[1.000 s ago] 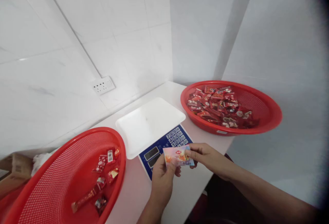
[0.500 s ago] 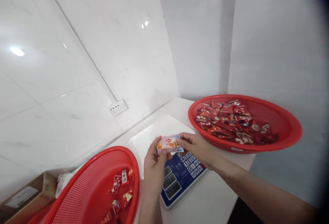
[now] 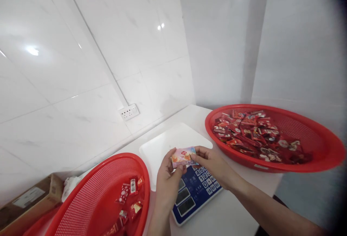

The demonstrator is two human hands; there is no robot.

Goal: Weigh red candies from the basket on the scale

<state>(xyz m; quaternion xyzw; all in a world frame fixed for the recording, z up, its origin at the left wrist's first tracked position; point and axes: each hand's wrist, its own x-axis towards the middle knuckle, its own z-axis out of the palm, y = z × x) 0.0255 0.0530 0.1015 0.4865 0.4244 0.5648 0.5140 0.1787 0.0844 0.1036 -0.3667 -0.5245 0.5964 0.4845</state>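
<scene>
Both of my hands hold a small pink and orange packet point(image 3: 183, 156) above the scale. My left hand point(image 3: 168, 182) pinches its left end, and my right hand point(image 3: 214, 164) pinches its right end. Under them lies a weighing scale point(image 3: 189, 192) with a white tray point(image 3: 162, 145) and a blue keypad. A red basket point(image 3: 322, 156) at the right is heaped with red wrapped sweets point(image 3: 255, 134). Another red basket point(image 3: 89, 200) at the lower left holds several sweets point(image 3: 130, 196).
The white counter point(image 3: 227, 214) ends at the right, close to the right basket. A tiled wall with a socket point(image 3: 129, 112) runs along the back. A cardboard box point(image 3: 27, 203) and a white bag point(image 3: 69, 185) sit at the far left.
The view tilted up and shifted, so the baskets and scale now sit lower in frame. My hands with the packet moved from above the keypad toward the white tray edge.
</scene>
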